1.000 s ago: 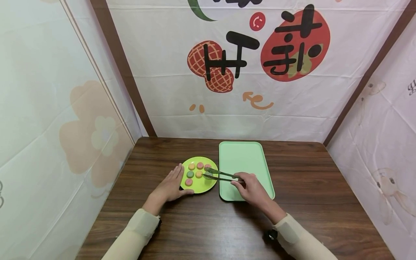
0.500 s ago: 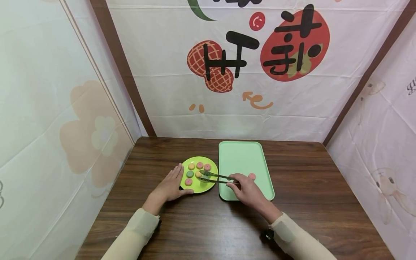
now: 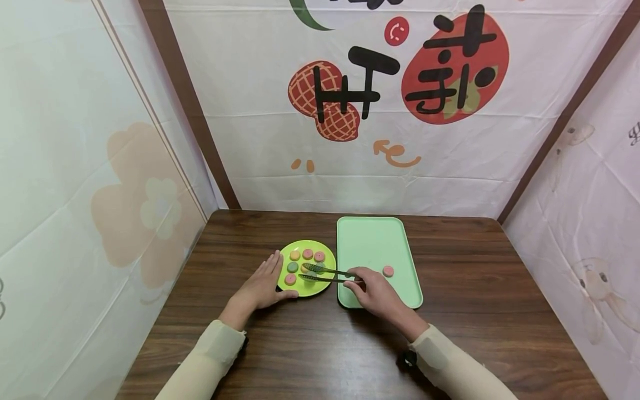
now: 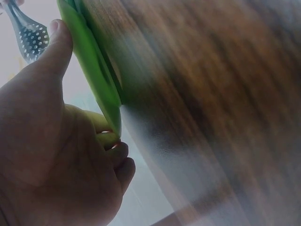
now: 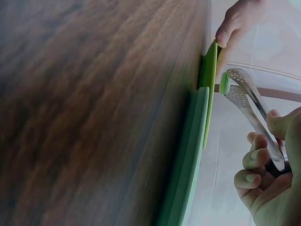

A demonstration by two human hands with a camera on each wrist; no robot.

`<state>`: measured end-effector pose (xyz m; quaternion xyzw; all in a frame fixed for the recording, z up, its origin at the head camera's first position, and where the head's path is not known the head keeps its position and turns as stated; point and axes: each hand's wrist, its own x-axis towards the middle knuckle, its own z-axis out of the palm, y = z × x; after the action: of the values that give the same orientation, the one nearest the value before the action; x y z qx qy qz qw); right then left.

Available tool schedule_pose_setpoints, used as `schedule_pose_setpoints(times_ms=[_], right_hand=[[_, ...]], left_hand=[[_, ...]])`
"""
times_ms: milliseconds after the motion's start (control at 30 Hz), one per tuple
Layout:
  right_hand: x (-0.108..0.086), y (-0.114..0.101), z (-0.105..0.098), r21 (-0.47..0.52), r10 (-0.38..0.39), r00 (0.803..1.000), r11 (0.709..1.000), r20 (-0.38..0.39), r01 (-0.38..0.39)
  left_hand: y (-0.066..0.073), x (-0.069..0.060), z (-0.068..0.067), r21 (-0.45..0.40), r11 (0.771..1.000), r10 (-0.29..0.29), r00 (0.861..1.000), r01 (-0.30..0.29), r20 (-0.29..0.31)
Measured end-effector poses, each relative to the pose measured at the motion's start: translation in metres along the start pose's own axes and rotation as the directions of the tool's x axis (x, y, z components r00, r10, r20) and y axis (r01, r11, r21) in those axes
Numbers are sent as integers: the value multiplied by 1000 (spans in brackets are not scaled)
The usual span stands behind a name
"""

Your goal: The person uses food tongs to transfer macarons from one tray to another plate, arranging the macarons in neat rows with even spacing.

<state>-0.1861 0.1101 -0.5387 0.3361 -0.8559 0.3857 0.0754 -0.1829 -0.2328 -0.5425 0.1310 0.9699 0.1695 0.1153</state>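
Note:
In the head view my right hand [image 3: 377,291] holds metal tongs [image 3: 332,279] by the handle end. The tongs' perforated tips [image 5: 237,84] are apart, over a lime-green plate [image 3: 322,287] of macarons. A green macaron [image 5: 225,83] is right at the tips in the right wrist view; whether it is gripped, I cannot tell. The tongs partly cover a yellow macaron and some green ones. Pink macarons [image 3: 307,254] and a yellow macaron [image 3: 295,255] lie at the plate's back. My left hand [image 3: 262,283] rests along the left rim, fingers straight, thumb at the front edge.
To the right of the plate lies a mint-green tray [image 3: 370,236], with a pink macaron [image 3: 388,271] on it. Both stand on a dark wooden table [image 3: 320,344]. A printed cloth [image 3: 260,139] hangs behind the table's far edge.
My right hand and the tongs have moved left, and the tips now lie further over the plate. The pink macaron on the tray has come out from behind my right hand. My left hand stays put.

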Motion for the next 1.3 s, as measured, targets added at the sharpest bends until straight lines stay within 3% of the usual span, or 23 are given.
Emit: schedule_pose_setpoints(times_ms=[800, 1300], right_hand=[[6, -1, 12, -59, 8, 999, 998, 41, -5], [10, -1, 16, -47, 9, 998, 999, 67, -6]], left_hand=[[2, 0, -1, 4, 1000, -6, 1000, 6, 2], [4, -2, -3, -10, 1000, -2, 1000, 2, 8]])
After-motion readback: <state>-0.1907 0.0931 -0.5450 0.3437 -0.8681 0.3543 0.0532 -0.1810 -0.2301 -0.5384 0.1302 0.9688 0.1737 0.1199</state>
